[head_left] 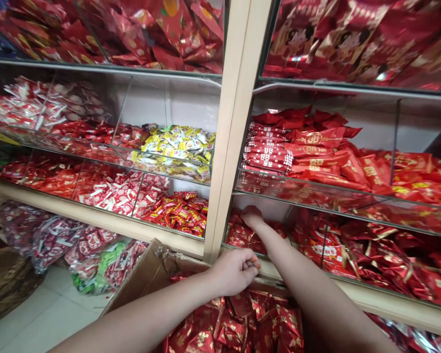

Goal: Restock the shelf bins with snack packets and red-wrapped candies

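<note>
My left hand (238, 272) hovers over an open cardboard box (137, 279), its fingers curled in and nothing visible in them. Inside the box lie red packets (238, 328) with gold prints. My right hand (252, 216) reaches into a lower shelf compartment and is at the top of a pile of similar red packets (238, 231). Its fingers are partly hidden and blurred, so their grip does not show. The right forearm passes in front of the compartment's edge.
A wooden upright (228, 127) divides the shelves. Clear panels front compartments with yellow-wrapped sweets (180, 142), red double-happiness packets (316, 149) and other red packets (382, 255). Plastic bags of sweets (95, 255) lie on the floor at left, near a woven basket (3, 279).
</note>
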A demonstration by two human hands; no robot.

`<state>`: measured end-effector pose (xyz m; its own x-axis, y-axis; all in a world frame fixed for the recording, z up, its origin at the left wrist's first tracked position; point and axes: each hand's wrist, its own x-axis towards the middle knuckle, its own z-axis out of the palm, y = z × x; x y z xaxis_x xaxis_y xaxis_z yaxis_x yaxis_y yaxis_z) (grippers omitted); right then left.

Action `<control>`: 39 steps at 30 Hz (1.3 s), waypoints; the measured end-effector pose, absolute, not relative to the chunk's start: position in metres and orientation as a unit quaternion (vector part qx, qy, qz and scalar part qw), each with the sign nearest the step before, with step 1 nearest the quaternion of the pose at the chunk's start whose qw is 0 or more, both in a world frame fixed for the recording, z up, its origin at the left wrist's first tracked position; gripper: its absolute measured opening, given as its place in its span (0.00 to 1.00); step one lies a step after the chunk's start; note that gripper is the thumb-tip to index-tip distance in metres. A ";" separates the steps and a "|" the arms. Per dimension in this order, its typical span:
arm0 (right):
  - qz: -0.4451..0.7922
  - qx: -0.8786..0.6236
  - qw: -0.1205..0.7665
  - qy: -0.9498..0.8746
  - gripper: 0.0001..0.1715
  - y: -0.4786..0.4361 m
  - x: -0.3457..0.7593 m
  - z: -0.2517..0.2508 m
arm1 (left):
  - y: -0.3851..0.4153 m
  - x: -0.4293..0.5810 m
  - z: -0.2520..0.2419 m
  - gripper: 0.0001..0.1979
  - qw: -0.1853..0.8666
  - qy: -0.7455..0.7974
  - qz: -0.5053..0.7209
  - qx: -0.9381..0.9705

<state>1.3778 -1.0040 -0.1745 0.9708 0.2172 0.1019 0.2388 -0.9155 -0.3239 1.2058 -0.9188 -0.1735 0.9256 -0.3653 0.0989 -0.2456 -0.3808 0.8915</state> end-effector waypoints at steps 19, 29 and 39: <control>0.096 -0.965 0.173 -0.175 0.09 -1.028 1.338 -0.157 | -0.917 1.206 -0.175 0.07 0.505 -0.198 -0.054 0.838; 0.001 -0.882 0.455 -0.123 0.12 -1.055 1.347 -0.148 | -0.916 1.207 -0.176 0.07 0.490 -0.203 -0.037 0.847; -0.022 -0.940 0.340 -0.023 0.10 -1.055 1.374 -0.169 | -0.917 1.207 -0.179 0.07 0.499 -0.199 -0.040 0.842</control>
